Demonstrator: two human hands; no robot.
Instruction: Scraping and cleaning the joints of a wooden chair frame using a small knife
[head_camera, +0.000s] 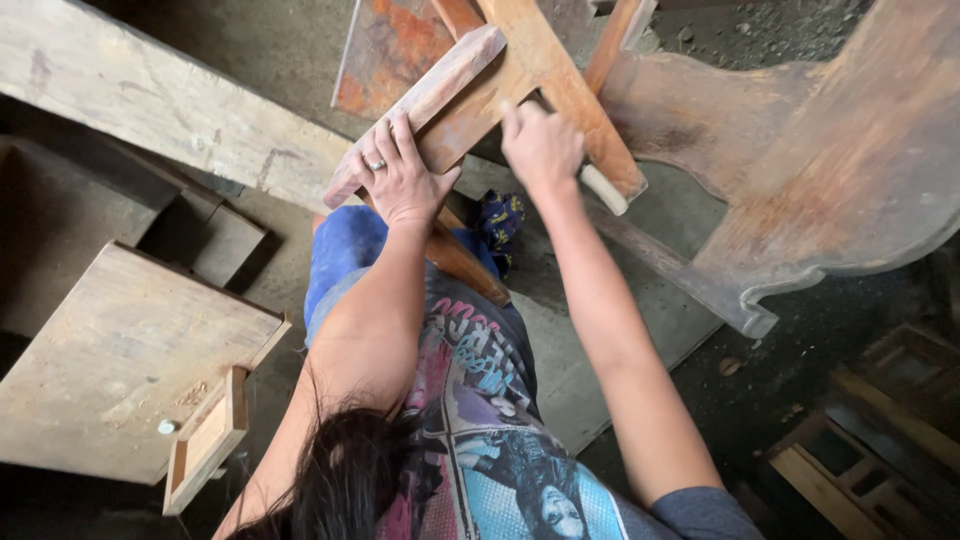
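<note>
My left hand (400, 180) lay flat, fingers spread, on the wooden frame (520, 80); my right hand (542, 148) gripped a pale block (604, 189) against that frame's slat.

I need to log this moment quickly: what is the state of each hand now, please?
Left hand: open, fingers spread, pressing flat on the reddish-brown wooden slat.
Right hand: curled shut on a small pale block, against the crossed wooden frame.
</note>
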